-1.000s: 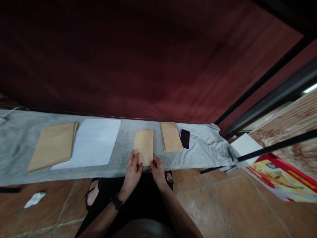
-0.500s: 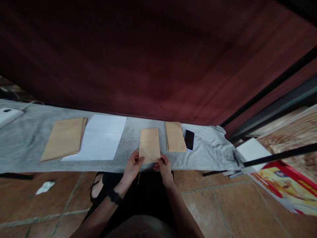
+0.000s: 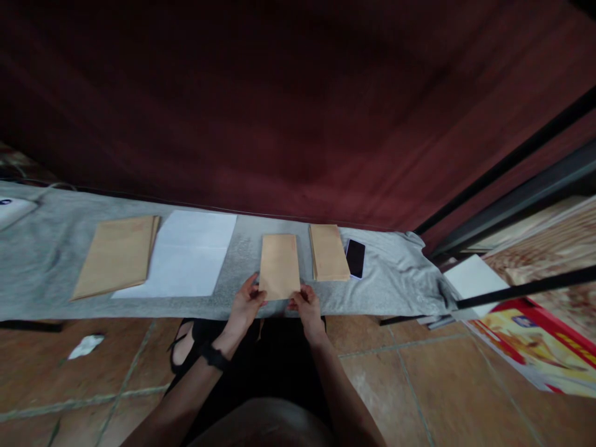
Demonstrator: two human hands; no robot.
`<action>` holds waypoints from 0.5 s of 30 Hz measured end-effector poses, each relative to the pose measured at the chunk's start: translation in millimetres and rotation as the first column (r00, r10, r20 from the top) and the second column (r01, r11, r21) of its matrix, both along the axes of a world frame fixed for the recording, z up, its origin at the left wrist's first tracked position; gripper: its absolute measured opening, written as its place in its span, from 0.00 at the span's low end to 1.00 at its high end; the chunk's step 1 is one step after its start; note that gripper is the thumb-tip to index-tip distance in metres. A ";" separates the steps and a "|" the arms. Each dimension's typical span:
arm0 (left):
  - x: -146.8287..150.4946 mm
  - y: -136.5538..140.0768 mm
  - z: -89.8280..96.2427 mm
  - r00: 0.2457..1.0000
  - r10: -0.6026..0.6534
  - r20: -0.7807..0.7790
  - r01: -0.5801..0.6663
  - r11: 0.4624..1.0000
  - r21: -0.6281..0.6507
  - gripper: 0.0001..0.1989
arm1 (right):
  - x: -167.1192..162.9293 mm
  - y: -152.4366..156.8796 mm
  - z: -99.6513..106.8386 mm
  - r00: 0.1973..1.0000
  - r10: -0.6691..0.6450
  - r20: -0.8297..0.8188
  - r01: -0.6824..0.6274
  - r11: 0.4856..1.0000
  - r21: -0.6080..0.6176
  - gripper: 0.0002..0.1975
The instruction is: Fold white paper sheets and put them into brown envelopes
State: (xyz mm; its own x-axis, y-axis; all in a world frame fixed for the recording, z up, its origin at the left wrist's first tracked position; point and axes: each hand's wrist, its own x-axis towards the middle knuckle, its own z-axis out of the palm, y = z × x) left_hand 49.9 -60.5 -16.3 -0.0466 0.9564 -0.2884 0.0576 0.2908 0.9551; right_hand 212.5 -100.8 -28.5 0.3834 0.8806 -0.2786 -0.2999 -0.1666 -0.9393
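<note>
A small brown paper envelope [image 3: 279, 264] lies in front of me, its near edge at the front of the cloth-covered table. My left hand [image 3: 246, 304] pinches its near left corner, thumb on top and fingers partly beneath. At the near right corner, my right hand [image 3: 307, 308] grips it the same way, with the fingers curled under. Just right of it rests a small stack of similar brown envelopes [image 3: 329, 253]. Sheets of white paper [image 3: 189, 257] lie to the left, partly under a stack of larger brown envelopes [image 3: 116, 256].
A dark-screened phone [image 3: 356, 259] sits beside the small stack. The grey cloth [image 3: 386, 273] covers the narrow table, with a dark red curtain [image 3: 279, 124] behind. A white device [image 3: 13, 212] is at far left. A red-yellow box [image 3: 535, 347] and black metal bars [image 3: 526, 285] stand at right.
The darker patch along the envelope's near edge no longer shows. Both hands keep their hold at the near corners. The whole view has shifted slightly.
</note>
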 end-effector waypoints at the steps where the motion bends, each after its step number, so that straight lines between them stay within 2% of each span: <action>1: 0.7 -0.1 -0.2 1.000 0.005 0.021 -0.005 1.000 -0.021 0.31 | -0.2 0.6 0.4 1.000 0.001 0.005 -0.001 1.000 -0.005 0.16; 4: 1.2 0.9 -1.4 0.999 -0.015 0.037 0.017 0.998 -0.064 0.31 | -1.0 0.9 0.0 1.000 -0.003 0.016 0.003 1.000 -0.022 0.16; 7: 1.0 2.0 -3.7 0.999 -0.035 0.022 0.036 0.998 -0.047 0.31 | -0.5 -0.5 -2.1 1.000 -0.009 0.025 0.009 1.000 -0.027 0.17; 12: 0.0 2.5 -8.6 0.998 -0.034 -0.054 0.038 0.996 0.077 0.30 | 5.2 -1.5 -4.6 0.994 0.021 0.105 -0.017 0.999 -0.037 0.15; 15: -2.0 4.2 -10.7 0.994 -0.032 -0.107 0.046 0.989 0.138 0.29 | 7.1 -1.9 -4.9 0.965 0.078 0.248 -0.068 0.996 -0.050 0.14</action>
